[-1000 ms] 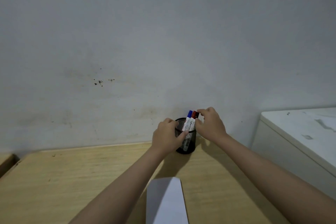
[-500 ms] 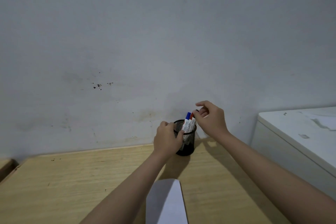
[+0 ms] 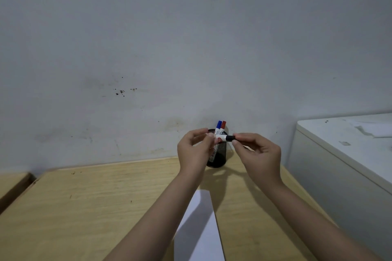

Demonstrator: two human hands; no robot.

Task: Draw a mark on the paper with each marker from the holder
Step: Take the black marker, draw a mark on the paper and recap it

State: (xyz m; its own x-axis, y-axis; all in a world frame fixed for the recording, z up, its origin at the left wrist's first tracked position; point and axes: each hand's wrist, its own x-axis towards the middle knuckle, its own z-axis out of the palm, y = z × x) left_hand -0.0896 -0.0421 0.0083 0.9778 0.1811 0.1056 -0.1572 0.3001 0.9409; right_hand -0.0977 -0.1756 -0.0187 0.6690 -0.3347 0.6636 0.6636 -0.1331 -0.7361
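Both hands hold one black-capped marker [image 3: 224,138] sideways in front of the black cup [image 3: 219,158], the left hand [image 3: 194,150] pinching its white end and the right hand [image 3: 257,154] pinching its cap, with the white paper [image 3: 200,233] lying nearer on the wooden table [image 3: 84,207].

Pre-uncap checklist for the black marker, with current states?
1. Black marker out of holder: ok.
2. Left hand grips barrel: ok.
3. Right hand pinches cap: ok.
4. Cap off: not ok, still on.
5. Paper on table below hands: ok; no marks on the visible part.
6. Blue marker and red marker waiting in holder: ok.
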